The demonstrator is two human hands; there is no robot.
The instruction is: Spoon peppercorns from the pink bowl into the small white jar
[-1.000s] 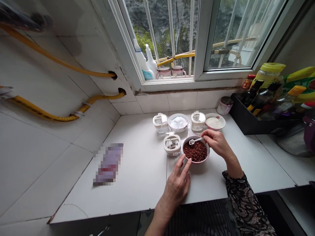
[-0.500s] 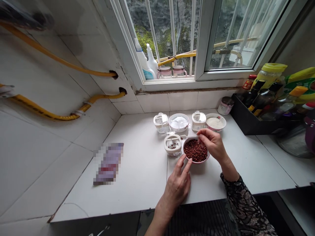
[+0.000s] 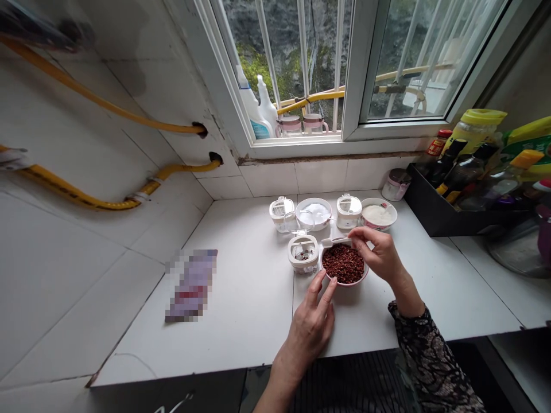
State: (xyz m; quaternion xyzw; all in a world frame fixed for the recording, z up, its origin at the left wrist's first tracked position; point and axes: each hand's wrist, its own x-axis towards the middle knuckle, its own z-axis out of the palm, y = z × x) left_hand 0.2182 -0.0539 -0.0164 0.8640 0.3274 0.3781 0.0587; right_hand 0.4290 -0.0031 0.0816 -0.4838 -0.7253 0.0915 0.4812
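My right hand (image 3: 379, 255) pinches the handle of a small white spoon (image 3: 333, 242) above the far rim of a bowl. That bowl (image 3: 345, 284) is heaped with dark red grains that look like peppercorns (image 3: 342, 264). At its near left rim, my left hand (image 3: 313, 312) rests its stretched, spread fingertips. Just left of the bowl is a white seasoning jar (image 3: 303, 261) with its clear lid (image 3: 300, 220) raised and a few dark bits inside.
Behind stand two more seasoning jars, a left one (image 3: 283, 214) and a right one (image 3: 349, 212), beside a bowl of white grains (image 3: 314, 214) and a bowl of cream-coloured powder (image 3: 379, 215). A black bin (image 3: 450, 222) of bottles sits right. A blurred purple packet (image 3: 191, 287) lies left.
The spoon has come down to the left and now lies more in view over the far edge of the bowl. My right hand has shifted slightly; my left hand stays put.
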